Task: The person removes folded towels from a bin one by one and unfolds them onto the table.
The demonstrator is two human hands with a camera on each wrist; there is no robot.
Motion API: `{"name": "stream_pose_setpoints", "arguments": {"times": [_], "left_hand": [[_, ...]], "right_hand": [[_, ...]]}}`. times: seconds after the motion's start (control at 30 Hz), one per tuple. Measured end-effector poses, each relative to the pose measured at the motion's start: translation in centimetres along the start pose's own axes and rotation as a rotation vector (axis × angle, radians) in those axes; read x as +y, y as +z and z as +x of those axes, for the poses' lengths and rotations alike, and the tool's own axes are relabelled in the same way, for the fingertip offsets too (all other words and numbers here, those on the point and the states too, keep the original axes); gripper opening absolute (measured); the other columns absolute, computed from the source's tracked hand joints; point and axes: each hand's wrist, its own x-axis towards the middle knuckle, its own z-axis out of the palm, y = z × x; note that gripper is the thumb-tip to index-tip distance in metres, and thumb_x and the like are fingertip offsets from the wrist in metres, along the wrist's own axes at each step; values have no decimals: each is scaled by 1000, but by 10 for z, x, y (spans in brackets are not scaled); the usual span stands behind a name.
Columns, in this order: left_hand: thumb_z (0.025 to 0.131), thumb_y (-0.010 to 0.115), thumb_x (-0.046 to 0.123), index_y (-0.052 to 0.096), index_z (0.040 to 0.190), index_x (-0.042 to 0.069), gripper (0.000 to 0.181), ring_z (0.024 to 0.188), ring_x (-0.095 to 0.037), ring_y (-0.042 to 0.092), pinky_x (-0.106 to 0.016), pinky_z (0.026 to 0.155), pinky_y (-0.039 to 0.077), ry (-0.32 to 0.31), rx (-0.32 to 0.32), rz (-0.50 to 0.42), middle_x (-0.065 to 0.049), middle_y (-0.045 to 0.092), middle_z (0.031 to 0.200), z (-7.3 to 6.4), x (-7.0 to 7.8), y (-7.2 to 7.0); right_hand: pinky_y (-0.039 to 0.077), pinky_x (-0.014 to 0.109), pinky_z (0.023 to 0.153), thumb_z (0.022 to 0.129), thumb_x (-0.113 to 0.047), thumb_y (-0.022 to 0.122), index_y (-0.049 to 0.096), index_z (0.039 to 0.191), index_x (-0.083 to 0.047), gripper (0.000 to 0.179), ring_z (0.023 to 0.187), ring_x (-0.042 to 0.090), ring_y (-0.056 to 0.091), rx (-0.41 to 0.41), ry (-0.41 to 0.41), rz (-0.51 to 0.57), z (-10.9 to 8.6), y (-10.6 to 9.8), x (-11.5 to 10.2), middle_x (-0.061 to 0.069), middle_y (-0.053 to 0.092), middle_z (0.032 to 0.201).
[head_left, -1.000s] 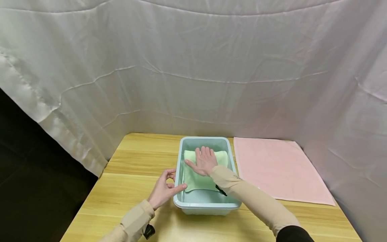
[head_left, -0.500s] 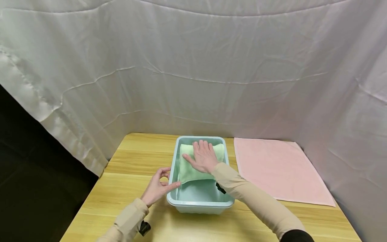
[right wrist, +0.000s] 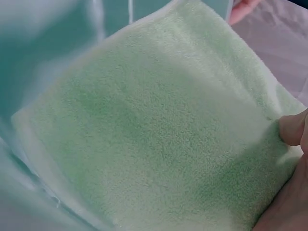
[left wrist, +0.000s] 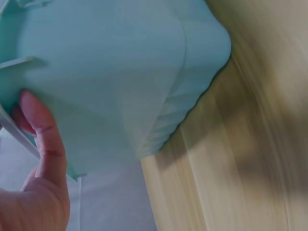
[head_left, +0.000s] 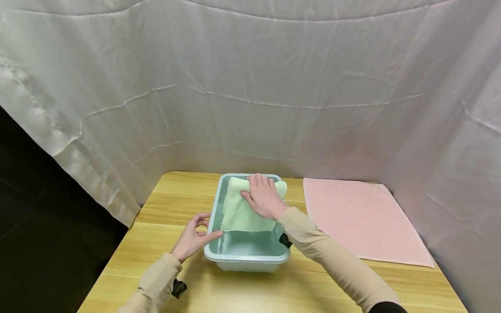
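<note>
A pale green towel [head_left: 246, 213] hangs partly raised over the light blue plastic basin [head_left: 250, 256]; its upper edge reaches about the basin's rim. My right hand [head_left: 265, 198] holds the towel near its far edge, thumb on the near side and fingers over the top. In the right wrist view the thumb [right wrist: 291, 129] presses into the fuzzy cloth [right wrist: 144, 120]. At the basin's left side, my left hand [head_left: 192, 239] grips the rim, thumb on top and fingers outside. In the left wrist view those fingers [left wrist: 41, 120] curl under the rim.
A pink towel [head_left: 360, 219] lies flat at the right of the wooden table [head_left: 172, 204], beyond the basin. Pale curtains [head_left: 250, 108] stand behind the table and at its sides. A dark gap [head_left: 47, 226] lies past the left edge.
The basin has slid left, with my left hand moving along with it. My right hand has gone from lying flat on the towel to gripping and raising it.
</note>
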Motion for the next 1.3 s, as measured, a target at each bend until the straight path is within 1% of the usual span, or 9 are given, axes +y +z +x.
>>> {"name": "stream_pose_setpoints", "arguments": {"times": [0.17, 0.33, 0.5, 0.57, 0.7, 0.83, 1.0, 1.1, 1.3], "left_hand": [[84, 82, 20, 46, 141, 0, 71, 104, -19, 55, -28, 88, 53, -21, 5, 37, -18, 57, 119, 1, -4, -12], [85, 81, 21, 46, 143, 1, 70, 103, -23, 60, -30, 90, 55, -37, 7, 50, -21, 56, 124, 3, -8, -25], [87, 79, 21, 46, 143, 0, 68, 112, -26, 56, -29, 91, 53, -40, 22, 66, -22, 56, 127, 4, -11, -39], [87, 79, 22, 46, 144, 1, 68, 115, -26, 54, -29, 92, 52, -50, 28, 76, -21, 55, 129, 4, -12, -44], [88, 78, 23, 45, 145, 0, 69, 114, -26, 57, -26, 89, 53, -66, 32, 84, -23, 53, 133, 5, -16, -55], [89, 77, 23, 45, 145, 1, 69, 109, -27, 61, -24, 84, 54, -83, 41, 75, -25, 51, 136, 5, -18, -66], [91, 76, 23, 45, 145, -1, 67, 113, -31, 61, -20, 82, 55, -84, 63, 78, -26, 49, 138, 4, -22, -80], [92, 75, 23, 46, 145, -3, 66, 109, -24, 62, -18, 81, 55, -79, 82, 83, -26, 51, 138, 5, -25, -89], [93, 74, 20, 50, 140, -7, 60, 90, 3, 62, -16, 78, 56, -59, 137, 67, -25, 56, 132, 7, -31, -107]], "right_hand": [[36, 39, 86, 105, -32, 53, 46, 119, -2, 33, 97, 29, 45, -3, -9, 55, 1, -9, -1, 9, 46, 97], [44, 44, 88, 101, -26, 60, 52, 115, -2, 29, 94, 29, 53, 61, -65, 131, 3, -20, -3, 12, 58, 101], [48, 40, 78, 98, -23, 66, 57, 114, -4, 27, 87, 24, 55, 115, -102, 220, 4, -31, -4, 10, 64, 103], [47, 36, 73, 97, -24, 67, 58, 114, -5, 27, 84, 22, 55, 124, -95, 267, 4, -36, -4, 9, 65, 101], [44, 30, 68, 95, -23, 69, 61, 113, -6, 26, 80, 21, 56, 144, -68, 371, 5, -44, -6, 9, 67, 96], [45, 28, 68, 94, -22, 71, 63, 112, -5, 26, 79, 21, 58, 165, -56, 463, 7, -54, -8, 10, 71, 96], [50, 27, 69, 91, -18, 74, 68, 110, -5, 24, 80, 20, 63, 198, -44, 579, 9, -64, -9, 11, 73, 99], [52, 26, 70, 90, -18, 75, 70, 110, -5, 25, 80, 18, 67, 201, -16, 638, 9, -69, -9, 12, 74, 101], [53, 24, 64, 90, -17, 76, 71, 111, -4, 25, 74, 13, 68, 173, 37, 755, 9, -75, -7, 13, 75, 101]]}}
